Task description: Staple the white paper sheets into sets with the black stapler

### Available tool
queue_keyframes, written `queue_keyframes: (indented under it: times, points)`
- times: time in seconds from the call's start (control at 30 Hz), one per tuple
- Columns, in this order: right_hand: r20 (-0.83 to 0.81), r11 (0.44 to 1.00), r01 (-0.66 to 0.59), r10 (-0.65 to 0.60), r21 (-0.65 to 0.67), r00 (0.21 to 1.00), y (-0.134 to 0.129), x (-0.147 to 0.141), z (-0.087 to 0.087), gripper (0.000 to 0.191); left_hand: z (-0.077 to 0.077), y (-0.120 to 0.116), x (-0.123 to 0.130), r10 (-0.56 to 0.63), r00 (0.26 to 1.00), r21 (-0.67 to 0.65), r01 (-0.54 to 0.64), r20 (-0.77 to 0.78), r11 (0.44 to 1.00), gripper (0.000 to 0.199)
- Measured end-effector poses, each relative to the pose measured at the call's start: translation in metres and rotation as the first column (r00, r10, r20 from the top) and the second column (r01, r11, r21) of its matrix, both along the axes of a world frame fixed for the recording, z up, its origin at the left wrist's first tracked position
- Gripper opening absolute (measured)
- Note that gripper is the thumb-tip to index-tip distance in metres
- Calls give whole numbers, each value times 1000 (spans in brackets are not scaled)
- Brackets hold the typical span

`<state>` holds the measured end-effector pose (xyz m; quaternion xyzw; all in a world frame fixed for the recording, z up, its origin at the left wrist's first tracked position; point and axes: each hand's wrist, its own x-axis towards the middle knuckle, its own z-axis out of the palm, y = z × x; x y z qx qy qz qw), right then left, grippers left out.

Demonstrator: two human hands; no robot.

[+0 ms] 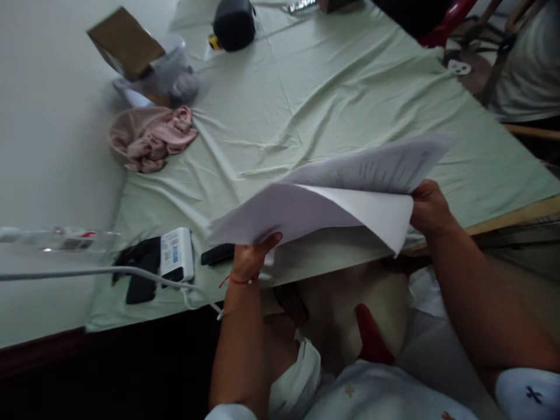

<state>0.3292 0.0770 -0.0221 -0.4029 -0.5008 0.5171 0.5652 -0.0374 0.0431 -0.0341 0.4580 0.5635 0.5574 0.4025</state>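
Filling most of my remote view, a table draped in creased pale green cloth [350,99] stretches from its near edge at six o'clock past twelve. Held above it at the clock's centre is a sheaf of loose white printed paper [258,213], one sheet curling over. A crumpled pink fabric bundle [161,140] lies between nine and ten. The right hand [431,207] pinches the sheaf at three; the left hand [250,256] grips it at eight, thumb on top. I judge light, even tension would keep the pages uncreased. Between eight and nine sits a flat white labelled box [177,248]; nearer the left hand, a slim black slab [216,255]. I'd favour movement towards twelve, minding the drooping paper corner beside the table edge at four.
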Motion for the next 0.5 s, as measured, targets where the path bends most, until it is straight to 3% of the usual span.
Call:
queue_keyframes:
  times: [0.17,0.33,0.5]
  points:
    - [33,999,32,-31,-29,999,3,1,-4,21,-6,14,3,-119,988,-86,111,-96,990,63]
    - [43,981,72,-65,-182,997,5,7,-11,35,-14,17,4,-95,993,-36,93,-75,995,67]
    - [95,981,145,-134,-127,986,8,9,-13,41,-8,17,-3,-26,997,35,28,-67,999,53]
